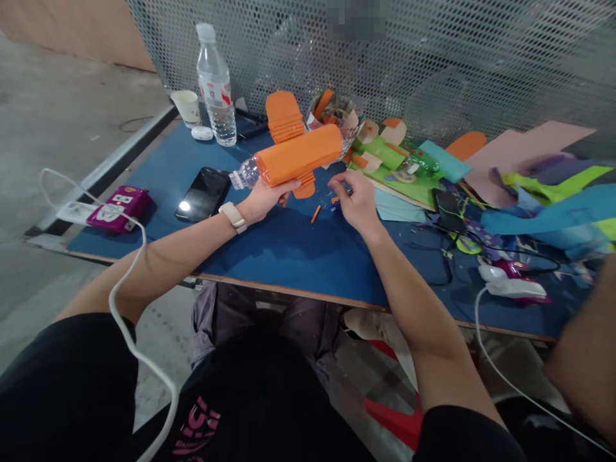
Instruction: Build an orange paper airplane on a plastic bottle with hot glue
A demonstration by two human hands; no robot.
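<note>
A: Item one?
B: Clear plastic bottle [298,154], body wrapped in orange paper, held above the blue table [269,256]; bare neck to the left.
A: Attachments?
B: Orange paper wings [283,115], pleated, one projecting from each long side.
A: Holder?
B: Left hand [264,200] – clamped on the bottle near its neck end, pale band [233,218] at the wrist.
A: Right hand [356,199]?
B: Apart from the bottle, above the table; thumb and fingers bent toward one another – cannot tell whether anything is pinched between.
A: Nearby?
B: One thin orange strip [316,214], flat, between the hands. Black phone [205,192], just beyond the left wrist. Light-blue sheets [397,206], beside the right hand.
A: Far edge?
B: Water bottle [216,96], upright, part-filled; paper cup [187,108] beside it.
</note>
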